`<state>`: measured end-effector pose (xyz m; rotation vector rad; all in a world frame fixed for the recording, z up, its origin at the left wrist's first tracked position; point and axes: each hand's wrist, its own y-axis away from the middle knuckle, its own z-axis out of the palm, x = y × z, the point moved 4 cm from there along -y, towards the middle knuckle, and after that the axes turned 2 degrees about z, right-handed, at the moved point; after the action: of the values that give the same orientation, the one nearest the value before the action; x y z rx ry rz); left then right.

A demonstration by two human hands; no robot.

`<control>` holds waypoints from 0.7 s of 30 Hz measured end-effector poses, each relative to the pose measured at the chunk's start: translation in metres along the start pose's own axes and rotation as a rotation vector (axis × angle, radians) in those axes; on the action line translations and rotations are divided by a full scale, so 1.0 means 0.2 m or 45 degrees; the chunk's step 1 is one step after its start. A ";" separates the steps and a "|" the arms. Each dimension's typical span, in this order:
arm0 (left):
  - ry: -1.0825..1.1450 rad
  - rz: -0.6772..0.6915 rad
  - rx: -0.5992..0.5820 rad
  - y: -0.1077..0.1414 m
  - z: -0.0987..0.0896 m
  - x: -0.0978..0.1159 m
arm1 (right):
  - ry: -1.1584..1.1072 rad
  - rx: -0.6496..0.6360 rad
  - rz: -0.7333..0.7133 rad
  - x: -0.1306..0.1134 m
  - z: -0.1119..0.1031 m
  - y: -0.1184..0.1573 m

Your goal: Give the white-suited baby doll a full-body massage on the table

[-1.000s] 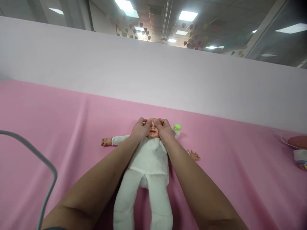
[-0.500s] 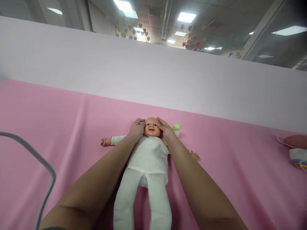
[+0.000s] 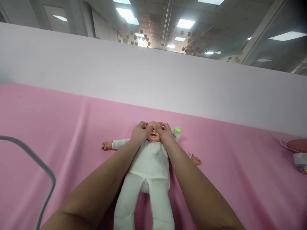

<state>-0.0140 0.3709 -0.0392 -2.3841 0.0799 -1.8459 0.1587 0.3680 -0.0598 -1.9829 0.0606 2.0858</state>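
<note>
A baby doll (image 3: 150, 159) with a white cloth body lies on its back on the pink sheet, arms stretched out to the sides. My left hand (image 3: 141, 131) cups the left side of its head, fingers curled around the temple. On the other side my right hand (image 3: 166, 132) holds the head in the same way. Both thumbs lie across the doll's face and meet near its nose, hiding the eyes; the mouth and forehead show. Just right of my right hand stands a small bottle (image 3: 177, 131) with a green cap, partly hidden.
The pink sheet (image 3: 59, 127) has folds and meets a white padded wall (image 3: 153, 80) at the back. A grey cable (image 3: 35, 156) curves in at the left. At the right edge lie a reddish round item (image 3: 297, 145) and a white pack (image 3: 299, 159).
My thumbs have moved from the sides of the doll's face inward over its eyes and nose. The whole view has shifted slightly, so things sit a little lower.
</note>
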 end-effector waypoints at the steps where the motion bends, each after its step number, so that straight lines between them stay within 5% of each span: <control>1: -0.015 0.018 0.009 0.00 0.00 0.00 | 0.010 0.035 0.015 0.01 0.00 0.00; 8: -0.012 0.044 0.058 -0.02 0.00 -0.02 | -0.106 0.064 0.049 0.01 0.01 -0.02; 16: 0.274 -0.059 0.016 -0.06 0.00 -0.09 | -0.425 -0.127 0.320 -0.02 0.02 0.04; 21: 0.142 0.039 -0.006 0.00 -0.01 -0.04 | -0.375 -0.223 0.196 -0.06 0.03 0.07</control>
<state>-0.0187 0.3726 -0.0458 -2.2685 0.1303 -1.9655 0.1505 0.3537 -0.0488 -1.7879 -0.0279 2.5400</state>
